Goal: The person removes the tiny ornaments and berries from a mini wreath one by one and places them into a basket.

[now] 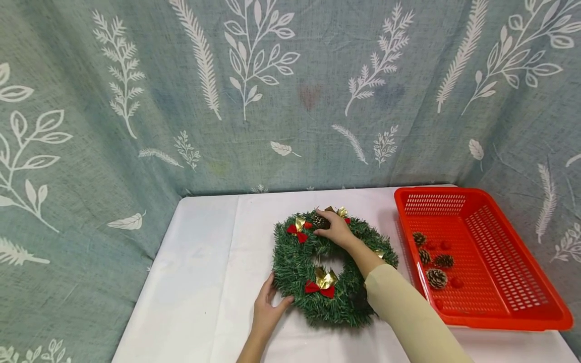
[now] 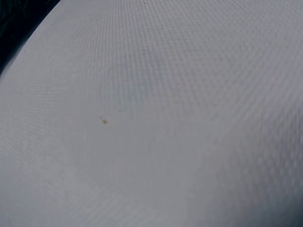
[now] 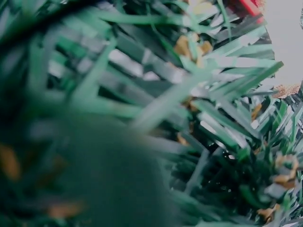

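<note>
A green artificial wreath [image 1: 290, 272] with red and gold bows lies on the white-covered table. My left hand [image 1: 266, 308] holds the wreath's lower left edge between spread thumb and fingers. Over the wreath's upper part my right hand [image 1: 338, 229] pinches a pine cone [image 1: 320, 221] against the greenery. A red and gold bow [image 1: 297, 229] sits just left of that cone, and another bow [image 1: 322, 282] is at the front. In the right wrist view, green needles [image 3: 165, 104] fill most of the picture, and the hand is out of sight there.
To the right stands a red plastic basket [image 1: 513, 322] with several pine cones [image 1: 437, 278] and small red balls [image 1: 456, 282] inside. White cloth [image 2: 165, 118] fills the left wrist view. A patterned curtain [image 1: 290, 101] hangs behind the table.
</note>
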The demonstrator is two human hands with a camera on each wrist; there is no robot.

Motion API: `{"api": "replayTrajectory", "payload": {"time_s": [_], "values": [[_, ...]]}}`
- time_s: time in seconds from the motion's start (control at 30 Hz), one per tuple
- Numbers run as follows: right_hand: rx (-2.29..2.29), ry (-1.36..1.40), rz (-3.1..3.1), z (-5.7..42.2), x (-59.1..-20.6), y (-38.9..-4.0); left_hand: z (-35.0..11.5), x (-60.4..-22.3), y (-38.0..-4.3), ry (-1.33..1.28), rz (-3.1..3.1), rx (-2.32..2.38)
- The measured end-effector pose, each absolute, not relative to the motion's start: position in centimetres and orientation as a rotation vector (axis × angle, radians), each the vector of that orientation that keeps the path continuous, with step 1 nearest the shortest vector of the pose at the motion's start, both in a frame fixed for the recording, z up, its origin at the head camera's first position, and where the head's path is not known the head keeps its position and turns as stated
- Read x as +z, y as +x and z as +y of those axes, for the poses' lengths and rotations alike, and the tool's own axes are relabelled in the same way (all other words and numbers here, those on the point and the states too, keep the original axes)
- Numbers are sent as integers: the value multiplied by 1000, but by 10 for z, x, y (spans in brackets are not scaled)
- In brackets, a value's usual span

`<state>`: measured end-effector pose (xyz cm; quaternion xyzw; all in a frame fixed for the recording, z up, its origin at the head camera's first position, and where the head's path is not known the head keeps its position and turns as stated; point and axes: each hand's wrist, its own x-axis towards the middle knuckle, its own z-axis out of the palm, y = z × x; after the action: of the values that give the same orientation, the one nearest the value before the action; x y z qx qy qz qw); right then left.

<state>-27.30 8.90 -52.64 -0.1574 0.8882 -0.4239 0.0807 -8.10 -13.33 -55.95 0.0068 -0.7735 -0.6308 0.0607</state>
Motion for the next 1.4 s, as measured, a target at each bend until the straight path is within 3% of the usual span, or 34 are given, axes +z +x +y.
{"api": "replayTrajectory", "payload": {"time_s": [0.8,1.4], "values": [[-1463,-214,2582,93,-519,-271,-132,-559,-82,-34,-2345,-1886],[-1542,-209,2542,96,-515,-267,-134,-561,-82,-14,-2370,-1887]]}}
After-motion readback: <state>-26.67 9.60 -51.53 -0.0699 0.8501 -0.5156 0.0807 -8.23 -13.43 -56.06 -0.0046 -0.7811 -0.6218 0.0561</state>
